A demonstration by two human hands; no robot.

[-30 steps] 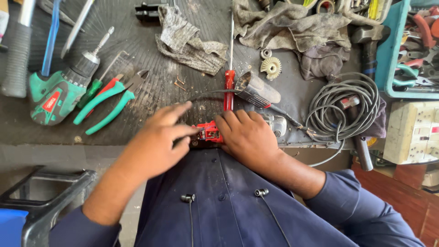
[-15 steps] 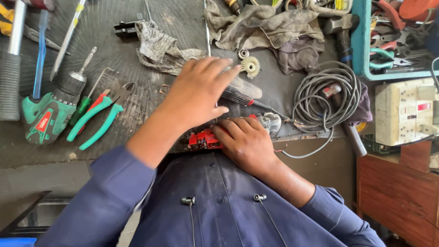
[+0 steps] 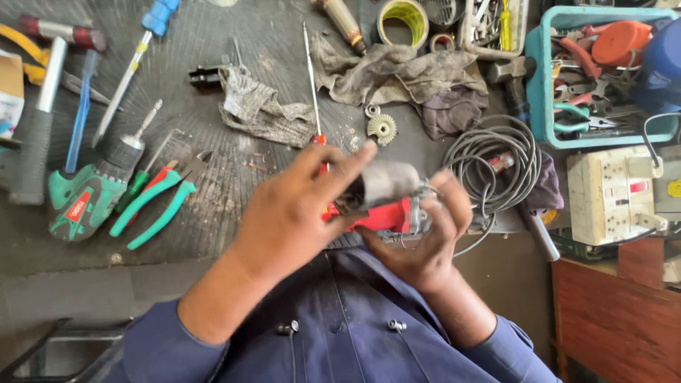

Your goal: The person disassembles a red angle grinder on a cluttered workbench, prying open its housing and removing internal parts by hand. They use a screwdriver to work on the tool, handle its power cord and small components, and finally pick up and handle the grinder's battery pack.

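Head view, the only one: both hands now meet over the near edge of the desk, lifted a little toward the person's blue work shirt. The left hand has come back from its reach up the desk half a second ago and now closes its grip over the grey cylindrical motor part, thumb and fingers wrapped around its near end. The right hand holds the red tool housing from below, fingers curled up its far side; a second ago this housing lay lower, pressed at the desk edge. So the piece has been raised off the surface and is held between both hands, grey part sitting on the red body.

Behind the hands lie a red-handled screwdriver, a small toothed gear and a dirty rag. The coiled grey cable lies just right of the right hand. Green-handled pliers and a green cordless drill rest to the left, well apart.
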